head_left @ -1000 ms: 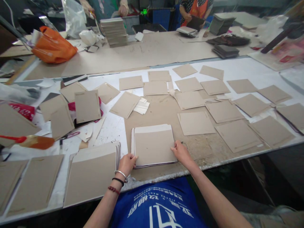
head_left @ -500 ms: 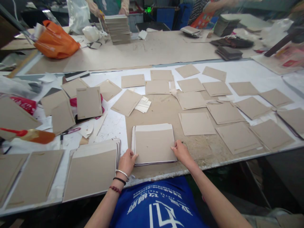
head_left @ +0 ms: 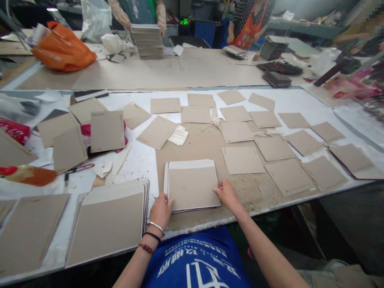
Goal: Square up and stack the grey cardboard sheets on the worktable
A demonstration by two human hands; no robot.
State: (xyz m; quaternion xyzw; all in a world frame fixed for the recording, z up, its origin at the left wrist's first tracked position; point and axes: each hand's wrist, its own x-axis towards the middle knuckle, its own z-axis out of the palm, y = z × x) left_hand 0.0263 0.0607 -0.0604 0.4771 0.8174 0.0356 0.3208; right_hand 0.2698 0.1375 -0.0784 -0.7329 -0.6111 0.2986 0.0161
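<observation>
Cardboard stack sits between left hand and right hand, fingers holding its edges.

A small stack of flat brown card sheets, white strip along the top, edges lined up, lying flat on a big brown sheet, near the counter front edge

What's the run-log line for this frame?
left hand: on near left corner of cardboard stack | right hand: on its near right corner | beside: loose cardboard sheets
</observation>
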